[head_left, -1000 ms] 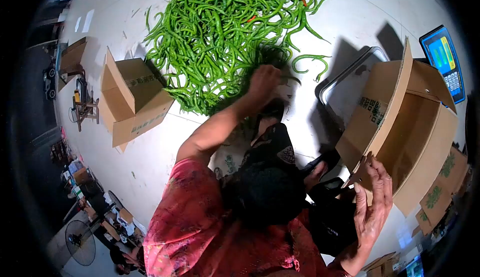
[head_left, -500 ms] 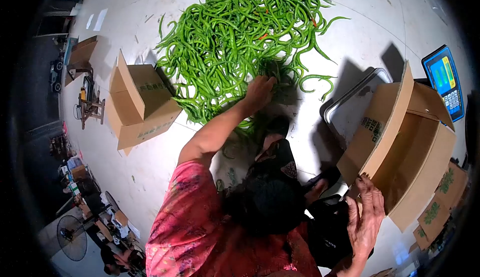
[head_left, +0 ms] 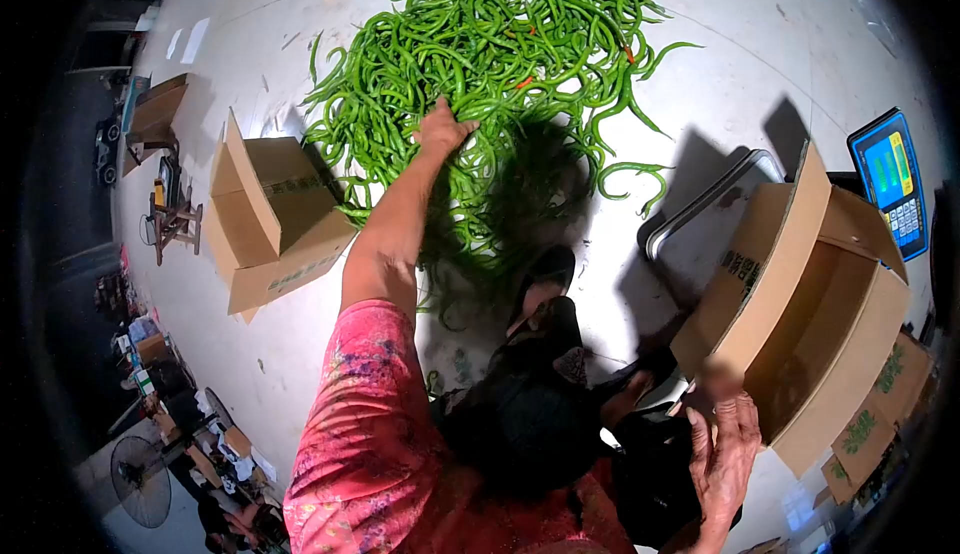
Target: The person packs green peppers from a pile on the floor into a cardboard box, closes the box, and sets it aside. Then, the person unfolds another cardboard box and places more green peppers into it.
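At upper centre, the left hand (head_left: 440, 136) is touching green peppers (head_left: 480, 64); its grip I cannot tell. At lower right, the right hand (head_left: 724, 449) is bending beside the open box (head_left: 775, 304), fingertips blurred, grip unclear.

- Bare hands (head_left: 722, 454): two seen.
- Large open cardboard boxes (head_left: 315, 229): two counted.
- Scale display (head_left: 888, 179): one noted.
- Metal-rimmed tray (head_left: 712, 209): one noted.
- Fan (head_left: 140, 482): one recorded.
- White slips (head_left: 196, 41): two counted.
- Green peppers (head_left: 460, 64): heaped too densely to be counted.
- Red peppers (head_left: 525, 82): at least two made out.
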`<action>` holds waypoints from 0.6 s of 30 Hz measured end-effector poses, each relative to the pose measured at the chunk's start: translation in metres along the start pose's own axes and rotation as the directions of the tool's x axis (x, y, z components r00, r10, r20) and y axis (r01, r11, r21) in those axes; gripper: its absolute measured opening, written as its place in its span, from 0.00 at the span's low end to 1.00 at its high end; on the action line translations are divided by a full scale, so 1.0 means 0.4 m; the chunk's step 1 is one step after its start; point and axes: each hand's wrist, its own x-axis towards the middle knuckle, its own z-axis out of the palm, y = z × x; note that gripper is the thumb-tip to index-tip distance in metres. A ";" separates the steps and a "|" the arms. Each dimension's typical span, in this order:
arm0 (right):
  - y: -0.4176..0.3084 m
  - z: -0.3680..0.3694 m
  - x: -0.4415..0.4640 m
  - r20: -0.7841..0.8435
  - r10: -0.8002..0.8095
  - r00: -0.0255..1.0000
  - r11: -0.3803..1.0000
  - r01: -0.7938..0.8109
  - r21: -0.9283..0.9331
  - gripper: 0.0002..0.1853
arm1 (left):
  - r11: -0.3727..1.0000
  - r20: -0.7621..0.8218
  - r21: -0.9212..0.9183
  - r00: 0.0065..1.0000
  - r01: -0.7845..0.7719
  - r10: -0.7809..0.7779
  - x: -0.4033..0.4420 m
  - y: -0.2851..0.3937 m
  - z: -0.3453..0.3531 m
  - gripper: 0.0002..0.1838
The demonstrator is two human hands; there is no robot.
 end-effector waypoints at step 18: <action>-0.013 -0.002 0.022 0.035 0.073 0.997 0.997 -0.074 0.035 0.22 | 0.936 0.023 -0.342 0.995 -0.087 0.101 -0.012 -0.024 0.090 0.49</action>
